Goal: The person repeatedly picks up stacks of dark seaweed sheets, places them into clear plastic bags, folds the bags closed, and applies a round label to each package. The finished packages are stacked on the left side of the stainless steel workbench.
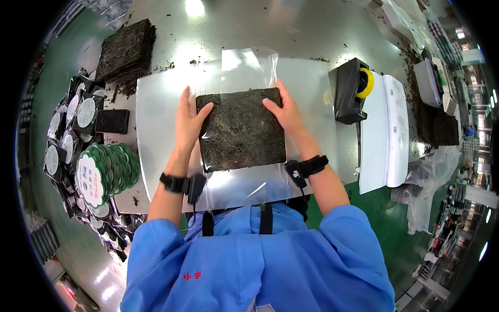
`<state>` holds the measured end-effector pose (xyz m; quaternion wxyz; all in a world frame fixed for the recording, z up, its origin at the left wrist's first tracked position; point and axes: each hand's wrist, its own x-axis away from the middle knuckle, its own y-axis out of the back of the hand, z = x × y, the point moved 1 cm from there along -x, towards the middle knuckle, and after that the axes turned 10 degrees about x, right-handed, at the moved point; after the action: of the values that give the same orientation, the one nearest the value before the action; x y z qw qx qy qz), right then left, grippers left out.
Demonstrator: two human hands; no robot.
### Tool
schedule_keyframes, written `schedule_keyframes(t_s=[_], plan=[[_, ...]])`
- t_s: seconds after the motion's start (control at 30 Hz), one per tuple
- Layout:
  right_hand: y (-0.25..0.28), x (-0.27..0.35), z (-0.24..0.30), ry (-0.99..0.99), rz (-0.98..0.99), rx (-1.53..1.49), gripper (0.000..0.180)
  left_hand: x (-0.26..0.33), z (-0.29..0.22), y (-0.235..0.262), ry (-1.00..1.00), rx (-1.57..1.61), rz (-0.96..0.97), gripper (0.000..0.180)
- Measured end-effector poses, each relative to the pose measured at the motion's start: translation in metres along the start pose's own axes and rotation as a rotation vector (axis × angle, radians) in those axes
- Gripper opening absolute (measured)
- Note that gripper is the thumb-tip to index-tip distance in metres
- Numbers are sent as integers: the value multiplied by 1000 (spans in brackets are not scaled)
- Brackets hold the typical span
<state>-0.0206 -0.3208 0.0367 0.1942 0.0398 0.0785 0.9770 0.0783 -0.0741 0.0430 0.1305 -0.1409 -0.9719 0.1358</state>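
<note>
Both hands raised, left hand (pixel 188 118) and right hand (pixel 284 112) gripping seaweed stack (pixel 240 130)

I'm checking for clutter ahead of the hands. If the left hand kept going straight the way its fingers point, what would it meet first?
The left hand points up the table along the seaweed stack's left edge. Ahead is only the bare white board, then probably the grey tabletop. The way looks free, though depth is unclear.

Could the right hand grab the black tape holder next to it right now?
Probably not yet: the right hand is busy holding the seaweed stack in its clear bag. The black tape holder sits close on its right with nothing between.
</note>
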Motion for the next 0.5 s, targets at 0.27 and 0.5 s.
schedule_keyframes(t_s=[0.27, 0.5], plan=[[10, 36, 67, 381, -59, -42, 78, 49, -43, -18, -647, -240, 177, 95], [7, 84, 66, 785, -220, 377, 82, 97, -18, 16, -983, -580, 228, 93]])
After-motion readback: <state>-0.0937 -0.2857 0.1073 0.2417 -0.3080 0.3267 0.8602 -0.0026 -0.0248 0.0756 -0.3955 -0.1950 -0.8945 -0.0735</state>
